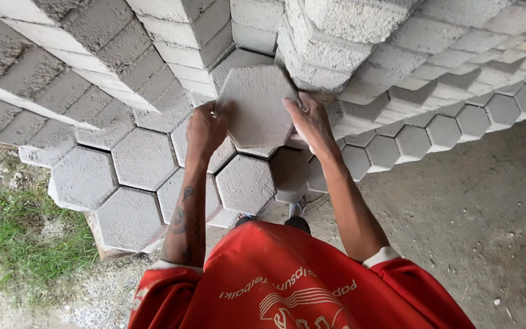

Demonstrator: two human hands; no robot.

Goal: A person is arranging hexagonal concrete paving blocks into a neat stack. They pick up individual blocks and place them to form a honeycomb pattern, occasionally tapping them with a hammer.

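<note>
The hexagonal paver (257,106) sits between the left hand (207,128) and right hand (309,122) (one on each side), above the laid pavers (144,158); stacked blocks (171,30) rise beyond.

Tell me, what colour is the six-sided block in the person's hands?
The hexagonal block is pale grey, like rough concrete. The head view shows it, with the left hand and right hand gripping its sides.

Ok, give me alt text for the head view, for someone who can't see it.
Seen from above, a person's left hand and right hand grip opposite edges of a grey hexagonal concrete paver, held over a layer of matching pavers. Taller stacks of pavers rise behind, with grass at the left and bare ground at the right.
</note>
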